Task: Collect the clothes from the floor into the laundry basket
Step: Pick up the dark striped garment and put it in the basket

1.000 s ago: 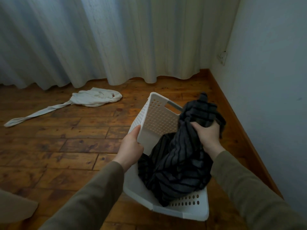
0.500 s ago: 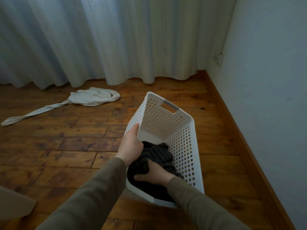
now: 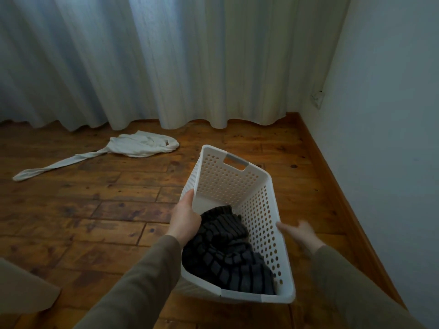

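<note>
Left hand (image 3: pixel 186 224) clamped on the near left rim of the white laundry basket (image 3: pixel 266 210), thumb inside. Right hand (image 3: pixel 300 233) blurred, fingers spread, holding nothing, just outside the right wall. Dark striped garment (image 3: pixel 225 255) lies inside. White long-sleeved top (image 3: pixel 140 144) sits on the floor by the curtain (image 3: pixel 166 62), well apart. I'd carry the basket beside it and gather the trailing sleeve first.
</note>
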The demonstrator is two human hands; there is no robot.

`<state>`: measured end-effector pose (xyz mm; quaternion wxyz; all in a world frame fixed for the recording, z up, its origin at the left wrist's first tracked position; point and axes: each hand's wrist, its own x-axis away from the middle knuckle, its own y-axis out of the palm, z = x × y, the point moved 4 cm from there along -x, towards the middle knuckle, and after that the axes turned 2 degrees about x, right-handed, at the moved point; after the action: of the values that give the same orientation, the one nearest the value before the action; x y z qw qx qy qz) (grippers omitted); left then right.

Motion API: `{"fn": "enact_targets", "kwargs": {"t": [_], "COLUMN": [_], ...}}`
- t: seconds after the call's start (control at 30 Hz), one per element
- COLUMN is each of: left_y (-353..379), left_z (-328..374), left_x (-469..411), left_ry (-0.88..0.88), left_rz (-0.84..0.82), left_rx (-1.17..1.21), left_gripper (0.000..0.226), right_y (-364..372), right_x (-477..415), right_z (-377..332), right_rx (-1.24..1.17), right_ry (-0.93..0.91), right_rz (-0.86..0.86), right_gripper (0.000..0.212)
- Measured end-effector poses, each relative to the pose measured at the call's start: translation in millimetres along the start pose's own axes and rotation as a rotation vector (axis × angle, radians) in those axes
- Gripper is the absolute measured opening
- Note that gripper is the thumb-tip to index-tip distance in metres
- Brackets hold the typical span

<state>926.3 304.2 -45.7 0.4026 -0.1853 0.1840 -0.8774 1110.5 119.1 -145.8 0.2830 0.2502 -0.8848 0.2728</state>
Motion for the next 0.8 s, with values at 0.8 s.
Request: {"fn": "enact_targets", "kwargs": {"t": [0.8], "left_y": [-252], "left_z": [300], "left_x": [10], "left_ry": [-0.067], "left_rz": [0.125], "left_rx": [0.501], "left_gripper": [0.059], "right_y": [-80], "right_x": [241], "right_z": [-438], "right_rx": [0.420], "right_ry": [-0.312], "right_rz": [-0.101], "right_gripper": [0.041]}}
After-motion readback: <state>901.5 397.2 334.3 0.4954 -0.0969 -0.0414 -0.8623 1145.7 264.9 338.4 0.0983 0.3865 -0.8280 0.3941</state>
